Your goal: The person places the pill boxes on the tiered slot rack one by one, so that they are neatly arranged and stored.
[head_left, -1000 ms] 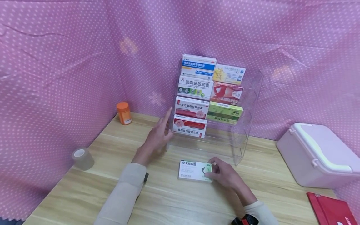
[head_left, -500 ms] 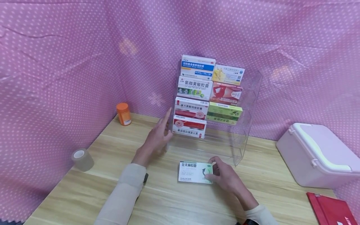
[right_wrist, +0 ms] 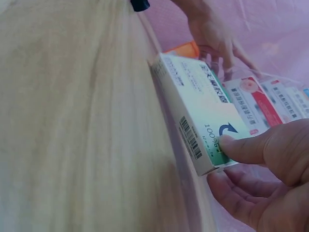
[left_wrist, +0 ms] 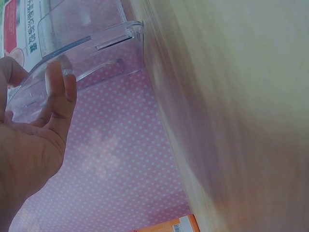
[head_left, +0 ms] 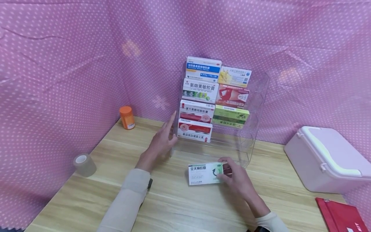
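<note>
A white and green medicine box is lifted off the wooden table in front of the clear acrylic rack. My right hand grips the box at its right end, thumb on the front face. My left hand rests with straight fingers against the rack's left side wall. The rack holds several medicine boxes in two columns; its lower right tiers hold none.
An orange bottle stands at the back left. A roll of tape lies near the left edge. A white lidded case sits at the right, a red pouch in front of it. Pink dotted cloth surrounds the table.
My right hand has closed on the white and green box, lifted it and shifted it slightly right and toward the rack. The left hand has stayed on the rack's side.
</note>
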`<state>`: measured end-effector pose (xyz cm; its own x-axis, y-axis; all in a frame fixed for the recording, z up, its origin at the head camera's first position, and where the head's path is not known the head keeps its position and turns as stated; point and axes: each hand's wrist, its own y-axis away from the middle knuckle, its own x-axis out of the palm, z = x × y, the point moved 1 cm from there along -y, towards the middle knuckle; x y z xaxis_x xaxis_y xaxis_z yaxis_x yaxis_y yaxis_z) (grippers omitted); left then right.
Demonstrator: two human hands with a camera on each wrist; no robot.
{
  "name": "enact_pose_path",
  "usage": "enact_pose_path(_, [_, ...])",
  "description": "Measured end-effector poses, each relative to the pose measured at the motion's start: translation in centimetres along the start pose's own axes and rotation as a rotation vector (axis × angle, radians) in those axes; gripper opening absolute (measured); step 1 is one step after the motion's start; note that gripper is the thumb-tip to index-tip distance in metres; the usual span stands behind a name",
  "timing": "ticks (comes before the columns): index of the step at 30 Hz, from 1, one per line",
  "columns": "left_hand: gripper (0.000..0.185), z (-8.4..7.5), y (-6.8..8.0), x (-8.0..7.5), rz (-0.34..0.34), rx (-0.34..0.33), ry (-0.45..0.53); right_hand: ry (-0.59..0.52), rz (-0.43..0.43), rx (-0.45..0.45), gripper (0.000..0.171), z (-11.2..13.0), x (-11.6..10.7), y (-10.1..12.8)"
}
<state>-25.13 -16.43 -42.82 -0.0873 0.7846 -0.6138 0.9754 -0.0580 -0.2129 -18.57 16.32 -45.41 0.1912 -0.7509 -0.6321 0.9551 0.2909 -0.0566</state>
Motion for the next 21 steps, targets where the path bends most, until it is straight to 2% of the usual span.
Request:
enact_pose_path(8, [0.105, -0.1, 0.0, -0.1, 0.008, -0.005, 0.011, 0.042, -0.101, -0.078, 0.052, 0.5, -2.4, -0.8])
enact_pose_path(11, [0.104, -0.1, 0.0, -0.1, 0.012, -0.005, 0.012, 0.047, -0.168, -0.107, 0.053, 0.8, -3.5, -1.1])
enact_pose_path(14, [0.102, -0.1, -0.1, 0.0, 0.010, -0.009, 0.015, 0.066, -0.291, -0.137, 0.054, 1.2, -4.9, -1.5])
enact_pose_path(18, [0.102, -0.1, -0.1, -0.1, 0.009, -0.013, 0.016, 0.084, -0.498, -0.197, 0.051, 1.5, -7.0, -2.1])
enact_pose_path(21, [0.102, -0.1, -0.2, -0.1, 0.010, -0.014, 0.012, 0.078, -0.596, -0.251, 0.051, 1.6, -8.3, -2.7])
